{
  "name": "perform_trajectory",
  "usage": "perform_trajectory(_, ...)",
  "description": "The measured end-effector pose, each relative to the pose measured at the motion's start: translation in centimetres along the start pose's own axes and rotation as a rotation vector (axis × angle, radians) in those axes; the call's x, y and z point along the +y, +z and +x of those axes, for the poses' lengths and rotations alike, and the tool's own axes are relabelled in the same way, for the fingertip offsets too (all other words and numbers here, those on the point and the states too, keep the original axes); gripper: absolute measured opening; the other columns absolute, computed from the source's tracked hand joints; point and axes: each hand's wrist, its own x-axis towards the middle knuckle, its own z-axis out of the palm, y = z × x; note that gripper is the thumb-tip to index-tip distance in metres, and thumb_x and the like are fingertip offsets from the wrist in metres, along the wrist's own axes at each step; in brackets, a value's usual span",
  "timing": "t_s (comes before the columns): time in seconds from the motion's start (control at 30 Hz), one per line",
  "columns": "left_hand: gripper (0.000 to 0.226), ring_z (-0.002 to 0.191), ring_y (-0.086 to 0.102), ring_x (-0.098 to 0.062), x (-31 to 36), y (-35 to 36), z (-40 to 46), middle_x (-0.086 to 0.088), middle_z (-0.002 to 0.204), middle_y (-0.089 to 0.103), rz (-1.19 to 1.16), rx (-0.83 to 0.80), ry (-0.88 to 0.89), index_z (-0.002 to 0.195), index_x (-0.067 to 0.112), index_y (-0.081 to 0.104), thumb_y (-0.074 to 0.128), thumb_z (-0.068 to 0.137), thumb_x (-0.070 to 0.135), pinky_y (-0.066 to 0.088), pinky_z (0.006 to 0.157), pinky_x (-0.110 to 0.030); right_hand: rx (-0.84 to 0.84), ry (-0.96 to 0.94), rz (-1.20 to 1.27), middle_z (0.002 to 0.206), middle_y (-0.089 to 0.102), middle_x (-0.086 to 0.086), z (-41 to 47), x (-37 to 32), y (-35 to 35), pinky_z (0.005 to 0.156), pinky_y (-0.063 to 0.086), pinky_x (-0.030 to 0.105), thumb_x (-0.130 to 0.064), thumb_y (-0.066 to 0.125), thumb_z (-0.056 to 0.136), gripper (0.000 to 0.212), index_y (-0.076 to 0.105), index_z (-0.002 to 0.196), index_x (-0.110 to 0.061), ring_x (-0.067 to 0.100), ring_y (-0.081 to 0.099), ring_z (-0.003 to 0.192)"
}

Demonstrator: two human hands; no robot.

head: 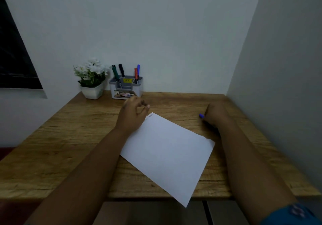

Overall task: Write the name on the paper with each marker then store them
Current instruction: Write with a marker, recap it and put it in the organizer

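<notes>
A white sheet of paper [167, 153] lies at an angle on the wooden desk [69, 137], with small writing near its far corner. My left hand [133, 115] hovers by that corner, fingers loosely curled, holding nothing. My right hand [215, 115] rests on the desk to the right of the paper and grips a purple marker [201, 115], whose tip sticks out to the left. A grey and white pen holder [126, 87] at the back holds a green marker [115, 74], a black marker [121, 70], a red marker [136, 74] and a blue marker [138, 69].
A white pot of white flowers [91, 78] stands left of the pen holder. Walls close the desk at the back and right. The paper's near corner overhangs the desk's front edge.
</notes>
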Motion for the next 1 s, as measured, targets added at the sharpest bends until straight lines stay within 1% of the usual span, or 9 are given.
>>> perform_trajectory(0.13, 0.012, 0.086, 0.06, -0.004, 0.7, 0.2, 0.0, 0.001, 0.1, 0.062, -0.104, -0.029, -0.008, 0.103, 0.015, 0.064, 0.06, 0.093, 0.021, 0.05, 0.069, -0.024, 0.04, -0.318, 0.163, 0.102, 0.066, 0.012, -1.1, -3.4, 0.5, 0.074, 0.044, 0.03, -0.011, 0.053, 0.094, 0.02, 0.069, 0.105, -0.006, 0.027, 0.063, 0.094)
perform_trajectory(0.2, 0.025, 0.079, 0.065, -0.003, 1.3, 0.1, 0.0, 0.003, 0.097, 0.065, -0.258, -0.076, -0.099, 0.117, 0.017, 0.06, 0.059, 0.094, 0.026, 0.052, 0.067, -0.019, 0.079, -0.544, 0.329, 0.109, 0.06, 0.009, -2.6, -5.9, 1.0, 0.078, 0.047, 0.03, -0.011, 0.051, 0.097, 0.022, 0.065, 0.114, -0.012, 0.023, 0.062, 0.088)
perform_trajectory(0.3, 0.023, 0.065, 0.067, -0.011, 1.9, 0.1, -0.1, 0.0, 0.082, 0.069, -0.445, -0.151, -0.209, 0.109, 0.013, 0.065, 0.059, 0.094, 0.029, 0.056, 0.066, -0.026, 0.149, -0.877, 0.377, 0.101, 0.053, 0.0, -4.6, -9.2, 1.8, 0.069, 0.037, 0.007, -0.016, 0.055, 0.098, 0.017, 0.063, 0.112, -0.011, 0.005, 0.05, 0.076)
perform_trajectory(0.37, 0.023, 0.065, 0.065, -0.015, 1.8, -0.1, 0.0, -0.009, 0.077, 0.069, -0.533, -0.15, -0.276, 0.097, 0.001, 0.067, 0.06, 0.094, 0.023, 0.055, 0.071, -0.032, 0.165, -0.948, 0.388, 0.09, 0.053, -0.003, -5.3, -10.7, 2.4, 0.066, 0.035, 0.006, -0.017, 0.057, 0.097, 0.01, 0.062, 0.102, -0.009, 0.002, 0.045, 0.072)
perform_trajectory(0.47, 0.029, 0.065, 0.064, -0.015, 0.7, -0.9, 0.3, -0.019, 0.077, 0.068, -0.578, -0.103, -0.341, 0.095, -0.008, 0.065, 0.06, 0.094, 0.02, 0.054, 0.07, -0.027, 0.158, -0.862, 0.338, 0.072, 0.049, -0.008, -5.0, -11.4, 3.1, 0.054, 0.028, 0.021, -0.027, 0.053, 0.1, 0.02, 0.057, 0.084, -0.015, 0.003, 0.042, 0.059)
perform_trajectory(0.53, 0.03, 0.058, 0.06, -0.009, 0.1, -1.4, 0.4, -0.013, 0.071, 0.064, -0.554, -0.071, -0.343, 0.092, -0.008, 0.065, 0.058, 0.095, 0.022, 0.051, 0.061, -0.021, 0.235, -0.791, 0.174, 0.077, 0.057, -0.002, -4.8, -11.6, 3.9, 0.056, 0.028, 0.031, -0.037, 0.044, 0.102, 0.031, 0.059, 0.089, -0.014, 0.015, 0.048, 0.064)
perform_trajectory(0.63, 0.028, 0.049, 0.049, -0.005, -0.7, -1.5, 0.6, -0.001, 0.059, 0.055, -0.531, -0.086, -0.347, 0.083, 0.001, 0.063, 0.055, 0.097, 0.024, 0.043, 0.053, -0.017, 0.357, -0.758, 0.102, 0.082, 0.066, 0.003, -4.8, -12.3, 4.7, 0.057, 0.03, 0.031, -0.041, 0.039, 0.101, 0.036, 0.065, 0.098, -0.016, 0.025, 0.058, 0.074)
perform_trajectory(0.83, 0.029, 0.047, 0.047, -0.004, -0.9, -1.8, 0.6, 0.008, 0.054, 0.054, -0.521, -0.058, -0.325, 0.072, 0.016, 0.061, 0.055, 0.097, 0.03, 0.041, 0.048, -0.016, 0.288, -0.582, 0.165, 0.051, 0.047, -0.005, -5.1, -14.2, 4.9, 0.045, 0.022, 0.026, -0.06, 0.039, 0.096, 0.056, 0.051, 0.059, -0.02, 0.011, 0.045, 0.048)
perform_trajectory(1.0, 0.024, 0.05, 0.046, -0.005, -3.7, -5.3, 1.6, 0.003, 0.061, 0.051, -0.488, 0.312, -0.588, 0.09, 0.016, 0.062, 0.048, 0.099, 0.032, 0.039, 0.049, -0.02, 0.119, -0.389, 0.186, 0.069, 0.057, -0.001, -3.2, -11.5, 3.9, 0.054, 0.036, 0.028, -0.062, 0.051, 0.09, 0.045, 0.061, 0.079, -0.019, 0.024, 0.057, 0.07)
